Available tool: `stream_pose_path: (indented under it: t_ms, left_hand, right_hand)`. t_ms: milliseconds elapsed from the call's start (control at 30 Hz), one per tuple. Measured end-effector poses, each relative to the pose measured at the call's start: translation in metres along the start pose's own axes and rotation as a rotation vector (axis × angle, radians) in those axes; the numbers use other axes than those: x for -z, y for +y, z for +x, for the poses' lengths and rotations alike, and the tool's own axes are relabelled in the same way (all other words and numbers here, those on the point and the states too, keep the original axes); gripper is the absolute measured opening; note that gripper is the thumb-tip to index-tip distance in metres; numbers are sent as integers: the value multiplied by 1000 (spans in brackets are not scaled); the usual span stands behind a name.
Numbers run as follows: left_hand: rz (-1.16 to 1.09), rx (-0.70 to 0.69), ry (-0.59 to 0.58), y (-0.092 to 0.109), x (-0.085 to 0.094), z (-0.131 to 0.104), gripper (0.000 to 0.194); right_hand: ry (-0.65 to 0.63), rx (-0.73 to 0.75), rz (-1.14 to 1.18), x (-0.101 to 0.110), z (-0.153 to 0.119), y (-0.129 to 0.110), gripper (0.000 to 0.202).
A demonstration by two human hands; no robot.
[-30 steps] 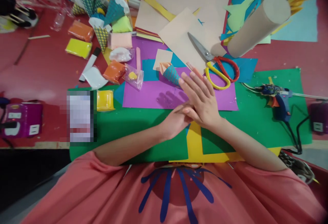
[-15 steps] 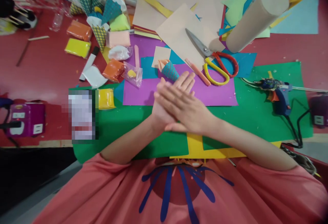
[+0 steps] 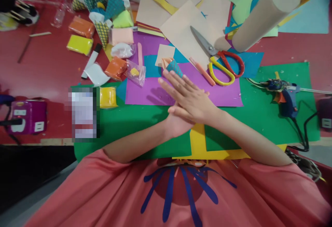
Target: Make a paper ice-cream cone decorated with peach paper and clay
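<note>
My right hand [image 3: 192,101] lies flat across my left hand [image 3: 177,125], palm to palm, its fingers stretched out and slightly apart. Underneath, my left hand is turned palm up and mostly covered; only its heel, wrist and a bit of fingertip show. Whether anything lies between the palms is hidden. Just beyond my right fingertips rests a small paper cone [image 3: 174,67], blue with a grid pattern and a peach top. Both hands are over a purple sheet [image 3: 145,93] and a green sheet [image 3: 145,116].
Large scissors [image 3: 216,55] with red and yellow handles lie beside a peach marker [image 3: 202,71]. A tall cardboard tube [image 3: 259,23] stands behind. At right is a glue gun [image 3: 287,97]. Clay packets [image 3: 116,68], decorated cones [image 3: 101,28] and a blurred-out rectangular item [image 3: 84,114] are at left.
My right hand has slid across the left, its fingers now pointing further left and spread more. My left hand has shifted right, and its fingers are now mostly covered.
</note>
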State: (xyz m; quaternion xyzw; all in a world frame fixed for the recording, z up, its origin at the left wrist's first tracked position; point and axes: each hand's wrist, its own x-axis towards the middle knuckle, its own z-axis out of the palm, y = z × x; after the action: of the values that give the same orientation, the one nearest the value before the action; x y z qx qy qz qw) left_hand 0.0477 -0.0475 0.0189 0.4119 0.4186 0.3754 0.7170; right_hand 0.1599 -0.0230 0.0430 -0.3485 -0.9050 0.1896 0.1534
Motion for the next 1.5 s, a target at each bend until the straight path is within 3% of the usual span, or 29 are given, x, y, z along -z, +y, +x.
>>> stream_pose_path:
  t_ms: [67,100,167,300,400,500,567,633,767,933,1167,1267,1400,1500]
  left_hand:
    - [-191,138,-135,4,4,4,67]
    - [-240,163,-134,7,9,7,68]
    - [-250,77,-82,9,18,9,67]
    - [73,-80,79,3,19,-3,46]
    - [210,-35,50,-1,6,-15,53]
    - [-174,172,34,4,-1,-16,41]
    - [-497,285,77,8,0,-13,28]
    - [-655,323,123,12,4,-10,26]
    - [-705,340,150,17,9,-8,24]
    - [-675,331,86,18,7,-12,22]
    - [-430,125,69,11,15,-13,41]
    - [-295,25,111,7,21,-10,42]
    - [-174,-121,183,5,31,-1,42]
    - [-127,-267,244,10,40,9,40]
  right_hand:
    - [19,-69,8,1,-1,7,80]
    - [13,-75,15,1,-3,9,82]
    - [-16,10,39,-1,-9,6,83]
    - [-50,213,68,-5,-16,-9,80]
    - [35,54,11,-5,-13,-3,81]
    - [91,-108,-15,1,-13,15,80]
    - [110,-135,28,6,-17,24,76]
    - [127,-124,94,10,-23,29,69]
    - [219,-95,122,9,-33,28,52]
    - [316,-28,112,0,-35,26,32]
    - [430,-10,160,0,-33,27,20]
    - [375,-28,150,0,-30,25,25]
    - [250,-130,210,5,-25,31,58]
    - [274,-217,239,11,-14,42,51]
